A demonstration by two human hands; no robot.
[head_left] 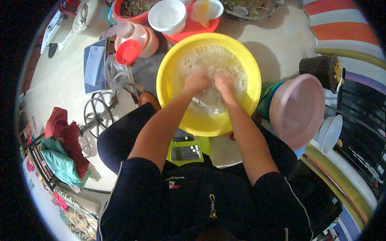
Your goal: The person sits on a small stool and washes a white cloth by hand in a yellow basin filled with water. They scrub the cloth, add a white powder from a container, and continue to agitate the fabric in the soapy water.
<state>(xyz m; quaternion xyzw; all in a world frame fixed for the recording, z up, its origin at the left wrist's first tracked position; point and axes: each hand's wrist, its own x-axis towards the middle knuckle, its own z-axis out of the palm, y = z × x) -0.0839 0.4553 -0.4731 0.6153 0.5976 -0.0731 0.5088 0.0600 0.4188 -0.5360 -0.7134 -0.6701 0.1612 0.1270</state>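
A round yellow basin (169, 76) full of foamy water stands on the floor in front of me. A pale white cloth (209, 99) lies in the water between my hands. My left hand (196, 82) and my right hand (223, 85) are both down in the suds, close together, with fingers closed on the cloth. Foam hides the fingertips.
A pink basin (297, 110) leans at the right, with a white bowl (329, 132) beside it. Behind the yellow basin stand a white bowl (167, 16) on a red tray (197, 28) and a pink jug with a red lid (128, 52). Clothes (62, 148) hang on a rack at left.
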